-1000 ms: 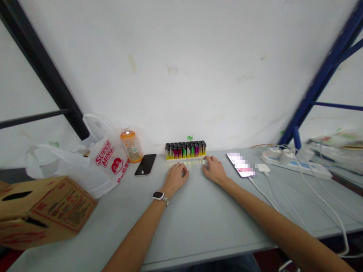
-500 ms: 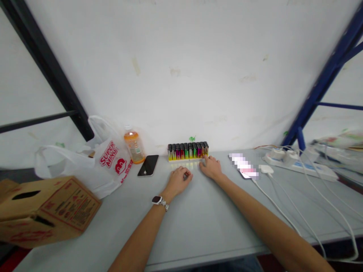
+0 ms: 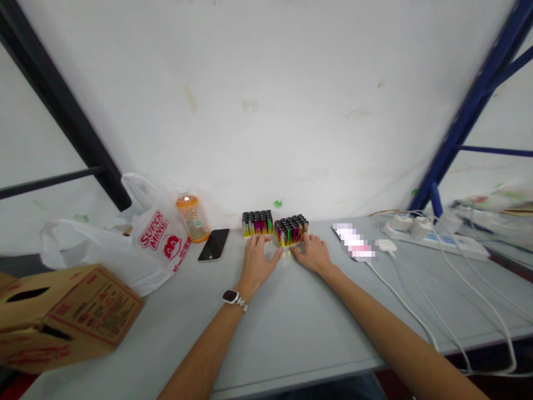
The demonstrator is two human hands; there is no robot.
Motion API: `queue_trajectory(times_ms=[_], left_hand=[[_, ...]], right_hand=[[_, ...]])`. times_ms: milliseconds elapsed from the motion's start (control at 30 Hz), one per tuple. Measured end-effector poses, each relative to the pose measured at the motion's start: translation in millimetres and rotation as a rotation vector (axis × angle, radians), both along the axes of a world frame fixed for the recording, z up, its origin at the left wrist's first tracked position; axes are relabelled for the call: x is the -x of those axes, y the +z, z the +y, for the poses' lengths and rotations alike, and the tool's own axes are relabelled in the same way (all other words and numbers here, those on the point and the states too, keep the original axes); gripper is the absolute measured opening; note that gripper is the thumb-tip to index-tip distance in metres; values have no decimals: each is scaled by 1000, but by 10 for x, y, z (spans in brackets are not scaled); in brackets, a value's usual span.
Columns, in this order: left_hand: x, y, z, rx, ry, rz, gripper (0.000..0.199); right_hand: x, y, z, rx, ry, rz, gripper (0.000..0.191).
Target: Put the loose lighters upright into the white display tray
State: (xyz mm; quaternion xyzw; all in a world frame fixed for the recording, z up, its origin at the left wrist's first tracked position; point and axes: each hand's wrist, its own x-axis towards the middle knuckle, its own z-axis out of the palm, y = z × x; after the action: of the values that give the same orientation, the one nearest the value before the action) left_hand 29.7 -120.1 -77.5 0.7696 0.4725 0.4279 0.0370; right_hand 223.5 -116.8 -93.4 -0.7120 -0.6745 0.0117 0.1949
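Two blocks of upright, multicoloured lighters with black tops stand side by side near the wall. The left set of lighters (image 3: 257, 223) sits straight, while the right set of lighters (image 3: 291, 229) is turned at an angle, a gap between them. My left hand (image 3: 259, 261), a watch (image 3: 235, 298) on its wrist, is open in front of the left set; its fingers reach that set's front edge and its thumb points toward the right set's near corner. My right hand (image 3: 312, 254) grips the right set, thumb at the front and fingers along the right side.
On the left are a cardboard box (image 3: 91, 311), a white plastic bag (image 3: 145, 261), an orange bottle (image 3: 194, 216) and a dark phone (image 3: 214, 245). On the right lie a lit phone (image 3: 353, 243), a charger (image 3: 387, 245), white cables and a power strip (image 3: 449, 244).
The single row of lighters has parted into two sets, the right one turned and drawn nearer. My left hand has moved forward to the lighters and opened its fingers.
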Motion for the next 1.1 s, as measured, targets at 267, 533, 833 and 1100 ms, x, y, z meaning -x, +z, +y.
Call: queue_trajectory(times_ms=[267,533,833,1100], left_hand=[[-576,446,108,23,36,326,75],[-862,527,237,317,45,446,66],[-824,544,211,283,115,436,51],[-271,585,444,500,131,188,56]], right_hand=[[-62,31,-268,-33,106,-16,66],[-68,65,-302,3,120,5,99],[-65,102,-323,-30,152,19,100],[165,170,-432,-198,226,146,80]])
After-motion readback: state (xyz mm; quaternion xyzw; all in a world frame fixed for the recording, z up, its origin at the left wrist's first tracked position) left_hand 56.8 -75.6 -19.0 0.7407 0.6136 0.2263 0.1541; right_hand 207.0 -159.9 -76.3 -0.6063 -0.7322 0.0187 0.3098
